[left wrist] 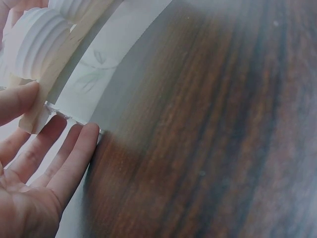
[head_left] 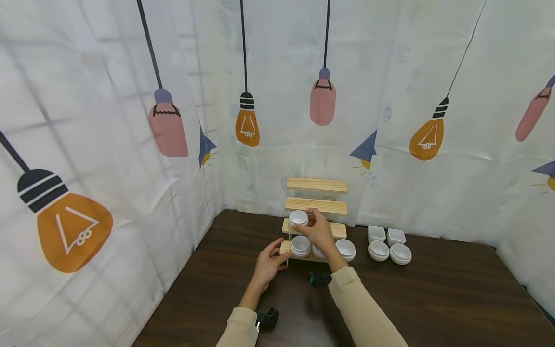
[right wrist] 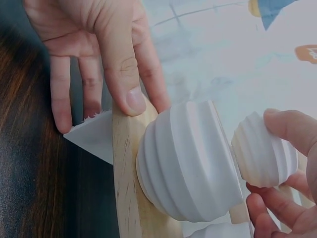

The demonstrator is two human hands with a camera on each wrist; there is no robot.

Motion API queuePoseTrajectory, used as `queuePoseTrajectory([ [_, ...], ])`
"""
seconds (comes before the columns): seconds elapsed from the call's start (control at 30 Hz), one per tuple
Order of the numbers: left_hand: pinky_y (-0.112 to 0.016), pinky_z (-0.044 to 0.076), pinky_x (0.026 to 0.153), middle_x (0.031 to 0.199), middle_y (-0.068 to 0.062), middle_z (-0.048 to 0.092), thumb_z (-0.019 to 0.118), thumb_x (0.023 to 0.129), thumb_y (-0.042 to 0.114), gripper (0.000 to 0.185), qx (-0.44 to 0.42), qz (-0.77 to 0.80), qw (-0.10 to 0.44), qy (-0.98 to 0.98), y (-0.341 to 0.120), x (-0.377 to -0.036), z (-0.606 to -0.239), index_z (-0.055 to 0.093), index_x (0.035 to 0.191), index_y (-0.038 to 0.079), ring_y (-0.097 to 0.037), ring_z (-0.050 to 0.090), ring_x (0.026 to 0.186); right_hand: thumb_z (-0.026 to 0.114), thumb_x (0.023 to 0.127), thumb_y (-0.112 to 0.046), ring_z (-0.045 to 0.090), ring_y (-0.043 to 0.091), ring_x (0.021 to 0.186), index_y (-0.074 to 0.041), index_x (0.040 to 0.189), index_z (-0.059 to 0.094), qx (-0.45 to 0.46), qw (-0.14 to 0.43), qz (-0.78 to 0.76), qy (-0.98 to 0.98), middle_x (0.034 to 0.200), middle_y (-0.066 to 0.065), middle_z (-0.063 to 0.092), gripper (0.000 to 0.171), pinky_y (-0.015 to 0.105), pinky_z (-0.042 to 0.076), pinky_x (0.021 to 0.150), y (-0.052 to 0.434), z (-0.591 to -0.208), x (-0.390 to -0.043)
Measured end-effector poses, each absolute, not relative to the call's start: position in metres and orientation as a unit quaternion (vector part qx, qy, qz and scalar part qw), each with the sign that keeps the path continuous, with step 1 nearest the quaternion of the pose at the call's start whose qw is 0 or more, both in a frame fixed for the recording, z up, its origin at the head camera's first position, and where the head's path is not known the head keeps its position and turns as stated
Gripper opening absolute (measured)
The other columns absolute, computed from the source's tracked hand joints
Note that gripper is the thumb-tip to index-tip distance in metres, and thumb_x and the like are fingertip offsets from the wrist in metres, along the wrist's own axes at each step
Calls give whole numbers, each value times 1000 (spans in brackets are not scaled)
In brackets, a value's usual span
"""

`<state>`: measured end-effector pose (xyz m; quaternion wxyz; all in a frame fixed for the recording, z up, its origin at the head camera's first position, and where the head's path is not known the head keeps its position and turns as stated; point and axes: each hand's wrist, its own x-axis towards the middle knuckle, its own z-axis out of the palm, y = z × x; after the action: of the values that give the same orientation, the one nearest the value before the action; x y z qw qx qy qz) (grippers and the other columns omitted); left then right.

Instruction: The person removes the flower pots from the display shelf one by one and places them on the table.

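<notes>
A tiered stand (head_left: 315, 206) with pale wooden planks stands at the back of the dark table. My right hand (head_left: 320, 233) pinches a small white ribbed pot (head_left: 298, 218) between thumb and fingers at the left end of the second plank from the bottom. Whether the pot touches that plank I cannot tell. My left hand (head_left: 266, 266) grips the left end of the lowest plank (right wrist: 126, 183), thumb on the wood, other fingers by the end support (left wrist: 74, 118). Along that plank sit white ribbed pots, one at the left (head_left: 301, 246), one at the right (head_left: 346, 249), another partly hidden by my right forearm.
To the right of the stand, two round white pots (head_left: 378, 250) stand in front of two square white pots (head_left: 396, 236). A white printed curtain (head_left: 277, 164) hangs behind the table (head_left: 459, 289). Dark bands (head_left: 320, 279) are on both wrists.
</notes>
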<state>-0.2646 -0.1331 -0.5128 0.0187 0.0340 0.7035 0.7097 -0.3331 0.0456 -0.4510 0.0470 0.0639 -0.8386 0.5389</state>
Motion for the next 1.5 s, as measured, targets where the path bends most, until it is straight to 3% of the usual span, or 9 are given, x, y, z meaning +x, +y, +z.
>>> queuePoseTrajectory([
  [0.23,-47,65,86,130,-25,64,65,101,8,60,27,704,16,710,-135,-281,-542,41,156,3,-43,67,114,86,85,-25,66,25,102,-10,134,59,71,44,561,-824,118,16,69,59,32,60,77,47,-452,-334],
  [0.67,-51,63,89,127,-29,64,65,100,4,58,39,710,16,703,-134,-261,-509,42,153,-3,-48,65,114,85,86,-24,64,26,105,-12,136,59,66,36,573,-816,122,15,67,59,36,58,84,52,-449,-333],
  [1.1,-51,63,88,127,-28,65,65,100,4,57,33,706,14,707,-133,-262,-509,44,152,-2,-40,69,110,85,86,-22,62,27,107,-12,139,57,63,29,589,-805,128,17,65,61,33,57,81,53,-447,-329],
  [1.5,-50,63,89,129,-29,63,64,100,4,57,30,708,16,706,-133,-262,-509,44,152,-2,-46,66,114,84,86,-18,61,27,108,-12,139,56,60,34,608,-791,133,15,62,61,27,55,79,55,-444,-324],
])
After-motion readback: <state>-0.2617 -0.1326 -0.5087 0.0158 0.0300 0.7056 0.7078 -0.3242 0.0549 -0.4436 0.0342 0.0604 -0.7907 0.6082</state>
